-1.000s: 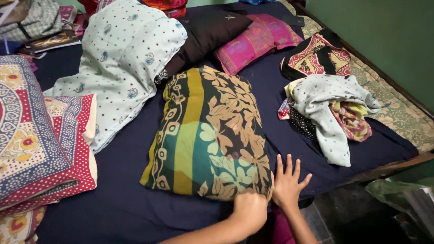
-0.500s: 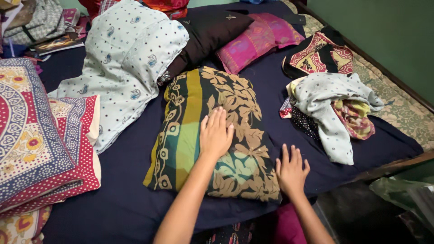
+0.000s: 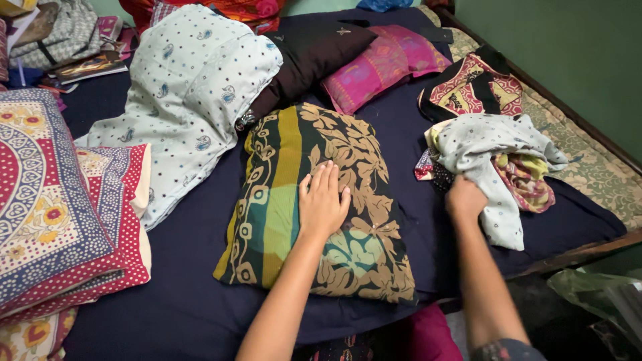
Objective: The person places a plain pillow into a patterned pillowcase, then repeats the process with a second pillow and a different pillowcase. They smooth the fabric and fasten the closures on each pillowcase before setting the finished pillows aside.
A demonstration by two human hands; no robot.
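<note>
Cushions (image 3: 47, 207) in red, blue and cream prints sit stacked at the far left of the bed (image 3: 194, 301), which I see is covered in a dark navy sheet. Next to them lies a pale dotted pillow (image 3: 194, 87), tilted up toward the head of the bed. At the centre I see the leaf-print pillow (image 3: 314, 200): black ground, tan leaves on its right half, green, yellow and teal stripes with ring borders on its left. It lies flat, long axis running from the near edge of the bed away toward the far end, leaning slightly right at the top. My left hand (image 3: 323, 204) rests flat on its middle, fingers spread and pointing away, gripping nothing. Behind it are a black pillow (image 3: 314, 57) and a pink one (image 3: 384, 67). Further right, my right hand (image 3: 465, 197) is curled closed on the edge of a crumpled pale cloth (image 3: 495, 154) heaped with other fabrics
</note>
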